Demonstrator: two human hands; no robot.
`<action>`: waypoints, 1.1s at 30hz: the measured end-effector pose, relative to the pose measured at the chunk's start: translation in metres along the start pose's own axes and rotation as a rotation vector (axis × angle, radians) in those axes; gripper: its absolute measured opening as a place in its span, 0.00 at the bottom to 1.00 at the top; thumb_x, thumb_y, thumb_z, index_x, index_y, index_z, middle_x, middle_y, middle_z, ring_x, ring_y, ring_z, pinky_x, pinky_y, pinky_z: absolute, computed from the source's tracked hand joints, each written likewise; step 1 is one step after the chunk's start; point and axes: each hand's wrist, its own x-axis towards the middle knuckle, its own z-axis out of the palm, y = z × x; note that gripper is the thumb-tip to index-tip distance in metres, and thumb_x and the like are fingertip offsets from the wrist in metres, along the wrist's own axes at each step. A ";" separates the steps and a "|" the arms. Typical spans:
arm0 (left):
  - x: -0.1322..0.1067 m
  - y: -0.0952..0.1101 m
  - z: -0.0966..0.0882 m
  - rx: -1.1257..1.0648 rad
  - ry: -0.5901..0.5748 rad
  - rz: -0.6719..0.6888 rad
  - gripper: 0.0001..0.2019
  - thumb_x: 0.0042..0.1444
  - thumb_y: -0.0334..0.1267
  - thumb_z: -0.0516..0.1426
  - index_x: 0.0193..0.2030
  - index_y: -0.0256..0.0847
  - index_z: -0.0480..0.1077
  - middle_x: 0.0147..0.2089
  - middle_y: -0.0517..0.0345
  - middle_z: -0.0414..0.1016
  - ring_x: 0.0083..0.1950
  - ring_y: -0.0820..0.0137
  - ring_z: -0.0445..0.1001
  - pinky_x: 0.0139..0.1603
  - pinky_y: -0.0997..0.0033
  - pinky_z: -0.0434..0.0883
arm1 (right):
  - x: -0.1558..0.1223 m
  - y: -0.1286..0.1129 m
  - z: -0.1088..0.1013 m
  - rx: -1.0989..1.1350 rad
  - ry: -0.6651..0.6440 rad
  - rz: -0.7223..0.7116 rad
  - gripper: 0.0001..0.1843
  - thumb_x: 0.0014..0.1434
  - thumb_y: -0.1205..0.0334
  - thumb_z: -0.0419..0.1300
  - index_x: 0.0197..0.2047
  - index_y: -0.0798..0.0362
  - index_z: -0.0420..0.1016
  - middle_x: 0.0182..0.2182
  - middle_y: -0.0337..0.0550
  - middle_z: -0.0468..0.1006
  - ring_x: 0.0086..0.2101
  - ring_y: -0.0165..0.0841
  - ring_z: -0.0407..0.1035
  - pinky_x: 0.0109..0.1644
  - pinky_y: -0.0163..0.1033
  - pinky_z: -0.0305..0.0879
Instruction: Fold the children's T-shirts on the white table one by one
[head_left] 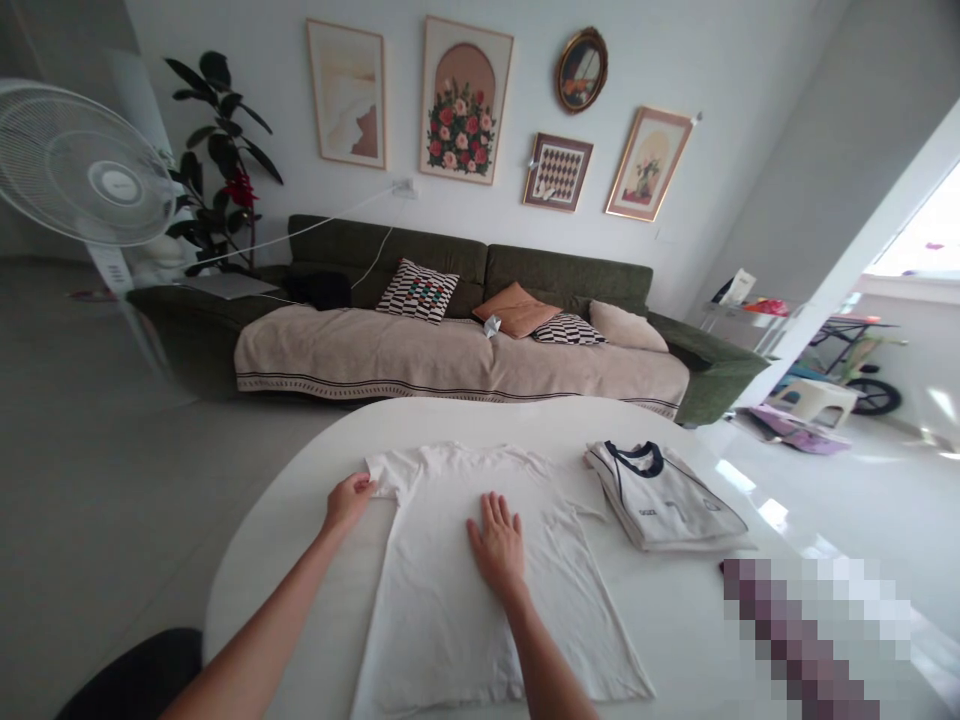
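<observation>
A white T-shirt (pixel 442 580) lies spread out on the white table (pixel 277 570), its collar toward the sofa and its hem toward me. My left hand (pixel 349 503) pinches the edge of the sleeve on the left side. Flat on the chest of the shirt rests my right hand (pixel 499 545), fingers stretched out and holding nothing. Right of the shirt sits a folded white jersey (pixel 667 505) with a dark collar, apparently on top of other folded cloth.
Beyond the table stands a green sofa (pixel 390 240) with a beige cover (pixel 360 350) and several cushions. A white fan (pixel 112 185) is at the left. A pixelated patch hides the table's right front. A white stool (pixel 821 400) stands on the floor at right.
</observation>
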 end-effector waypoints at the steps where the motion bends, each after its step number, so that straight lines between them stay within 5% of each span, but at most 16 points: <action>1: 0.002 0.001 0.000 -0.018 -0.023 0.006 0.11 0.56 0.42 0.54 0.38 0.35 0.68 0.37 0.58 0.72 0.37 0.72 0.72 0.40 0.65 0.70 | 0.000 0.000 0.000 0.005 0.001 -0.002 0.30 0.61 0.52 0.39 0.63 0.55 0.46 0.62 0.47 0.48 0.61 0.37 0.39 0.61 0.50 0.37; 9: 0.008 0.014 -0.004 0.049 -0.031 0.026 0.12 0.58 0.38 0.48 0.46 0.38 0.64 0.32 0.60 0.73 0.32 0.72 0.72 0.35 0.71 0.67 | 0.001 0.002 0.002 0.021 0.008 -0.001 0.30 0.60 0.51 0.39 0.63 0.55 0.46 0.62 0.47 0.48 0.61 0.37 0.39 0.61 0.50 0.36; 15: 0.004 -0.004 -0.025 0.264 -0.040 -0.050 0.14 0.48 0.39 0.53 0.44 0.46 0.66 0.32 0.57 0.75 0.39 0.59 0.73 0.38 0.66 0.64 | 0.001 0.001 0.000 0.020 -0.001 0.013 0.30 0.60 0.52 0.40 0.63 0.54 0.46 0.62 0.47 0.47 0.61 0.37 0.39 0.61 0.50 0.36; 22: 0.027 -0.004 -0.011 0.356 0.003 -0.059 0.23 0.54 0.44 0.45 0.54 0.32 0.60 0.50 0.39 0.68 0.50 0.55 0.67 0.45 0.64 0.63 | -0.002 -0.002 -0.003 0.023 -0.006 0.011 0.30 0.61 0.52 0.40 0.63 0.55 0.45 0.62 0.46 0.47 0.61 0.36 0.38 0.61 0.49 0.36; 25: 0.039 0.001 0.000 0.360 -0.014 0.009 0.27 0.52 0.46 0.49 0.57 0.34 0.57 0.56 0.40 0.62 0.55 0.55 0.62 0.48 0.64 0.62 | 0.001 -0.001 -0.003 0.018 -0.020 0.010 0.30 0.60 0.53 0.40 0.63 0.54 0.45 0.62 0.46 0.47 0.61 0.36 0.38 0.61 0.49 0.36; 30: 0.059 -0.001 0.001 0.321 -0.149 0.036 0.15 0.47 0.43 0.57 0.41 0.39 0.69 0.42 0.51 0.72 0.44 0.63 0.69 0.43 0.66 0.64 | -0.003 -0.005 -0.018 0.068 0.073 0.001 0.30 0.58 0.58 0.46 0.63 0.57 0.46 0.62 0.52 0.49 0.60 0.39 0.43 0.60 0.49 0.42; 33: 0.070 0.000 -0.002 0.265 -0.216 0.014 0.10 0.50 0.42 0.57 0.35 0.37 0.68 0.34 0.58 0.71 0.35 0.71 0.69 0.38 0.67 0.66 | -0.036 -0.035 -0.024 0.153 0.154 -0.093 0.19 0.56 0.63 0.49 0.52 0.54 0.64 0.52 0.52 0.65 0.52 0.39 0.58 0.54 0.46 0.53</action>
